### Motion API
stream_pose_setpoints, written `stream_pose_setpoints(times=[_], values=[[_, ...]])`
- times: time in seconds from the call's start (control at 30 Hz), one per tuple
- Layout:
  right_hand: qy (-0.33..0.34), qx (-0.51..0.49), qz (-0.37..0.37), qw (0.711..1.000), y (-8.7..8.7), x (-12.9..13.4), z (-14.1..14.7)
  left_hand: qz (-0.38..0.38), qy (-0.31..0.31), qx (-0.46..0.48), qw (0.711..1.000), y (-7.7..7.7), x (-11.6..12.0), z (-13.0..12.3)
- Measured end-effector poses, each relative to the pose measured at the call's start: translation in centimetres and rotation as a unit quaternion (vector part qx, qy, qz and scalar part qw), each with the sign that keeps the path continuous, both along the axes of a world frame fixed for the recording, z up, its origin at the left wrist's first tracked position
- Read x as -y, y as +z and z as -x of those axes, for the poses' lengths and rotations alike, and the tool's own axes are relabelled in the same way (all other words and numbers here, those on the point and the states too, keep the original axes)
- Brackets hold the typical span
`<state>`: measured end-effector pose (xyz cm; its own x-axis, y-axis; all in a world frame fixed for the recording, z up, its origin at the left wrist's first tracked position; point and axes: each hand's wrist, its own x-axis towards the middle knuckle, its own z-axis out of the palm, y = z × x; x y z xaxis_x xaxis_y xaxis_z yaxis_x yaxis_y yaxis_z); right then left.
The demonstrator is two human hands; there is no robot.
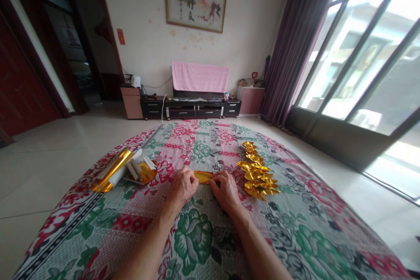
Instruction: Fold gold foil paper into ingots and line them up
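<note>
Across the lower half of the frame spreads one cloth-covered desk [193, 238] with a rounded far edge, patterned in red, green and grey flowers. At the upper right hangs one dark purple pleated curtain [290, 39]; near the centre of the frame is one pink draped cloth [200, 77], with one wide, brown-framed picture [197, 5] above it.

Left of centre lies one loose bundle of gold foil and white rolled sheets [114, 167], its layers too jumbled to count. Right of centre, one row of shiny, pointed gold foil pieces [257, 168] overlaps so closely that I cannot give an exact number.

At lower centre are two bare hands, the left hand [184, 184] and the right hand [226, 188]. Each grip pinches an end of one narrow, flat strip of gold foil [204, 177], low over the fabric between them.

The strip is probably very light, thin and slick, taking a crease readily and tearing or crumpling under a hard pull. Its two short ends look the best places to hold, with fingertips pressing gently.
</note>
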<state>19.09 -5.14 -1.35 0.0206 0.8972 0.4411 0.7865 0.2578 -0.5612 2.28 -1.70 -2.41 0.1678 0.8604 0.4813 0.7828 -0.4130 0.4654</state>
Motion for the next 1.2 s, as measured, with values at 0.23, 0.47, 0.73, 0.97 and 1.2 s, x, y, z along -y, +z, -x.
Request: stream_pose_setpoints(times=[0.23,0.47,0.73,0.97,1.2], values=[[-0.002,-0.006,0.004,1.000,-0.23,-0.26,-0.09,0.007,-0.011,0.003,1.000,0.47,0.26,0.16],[-0.006,-0.005,0.000,1.000,-0.14,-0.27,0.00,0.005,-0.013,0.003,1.000,0.76,0.40,0.15],[-0.015,-0.011,0.011,1.000,0.05,-0.10,0.15,0.022,0.012,0.004,1.000,0.55,0.12,-0.21],[-0.017,-0.016,0.010,1.000,0.06,-0.05,0.16,0.034,-0.005,0.024,0.999,0.52,-0.05,0.39],[-0.011,-0.015,0.011,1.000,0.07,-0.10,-0.02,0.043,0.002,0.000,0.999,0.37,-0.27,0.53]])
